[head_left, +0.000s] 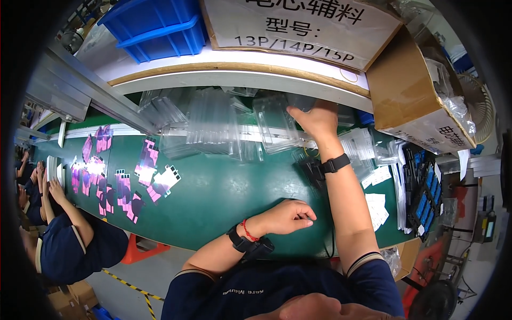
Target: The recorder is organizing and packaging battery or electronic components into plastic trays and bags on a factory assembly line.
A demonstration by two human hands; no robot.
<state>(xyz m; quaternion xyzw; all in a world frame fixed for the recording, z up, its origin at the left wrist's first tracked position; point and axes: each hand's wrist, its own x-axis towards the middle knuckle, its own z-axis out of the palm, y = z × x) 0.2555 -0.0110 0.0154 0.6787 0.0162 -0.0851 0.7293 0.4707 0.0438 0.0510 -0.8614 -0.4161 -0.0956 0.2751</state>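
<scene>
My right hand point(319, 121) reaches under the shelf's front edge, among clear plastic trays point(274, 125). Its thumb stretches out to the left beside the nearest tray, while the shelf hides its other fingers, so any grip there cannot be made out. Left of it, more clear trays point(213, 120) stand in a close-packed row. Over the near part of the green table, my left hand point(288, 216) hangs loosely curled, thumb and fingers apart, holding nothing. Each wrist wears a black band.
Shiny pink-and-black film pieces point(125, 189) lie at left on the green table point(213, 186). The shelf point(240, 77) bears a blue bin point(154, 32) and cardboard boxes point(410, 85). Black-and-blue frames point(424, 192) stand at right near white papers point(377, 210). A co-worker point(74, 234) sits at left.
</scene>
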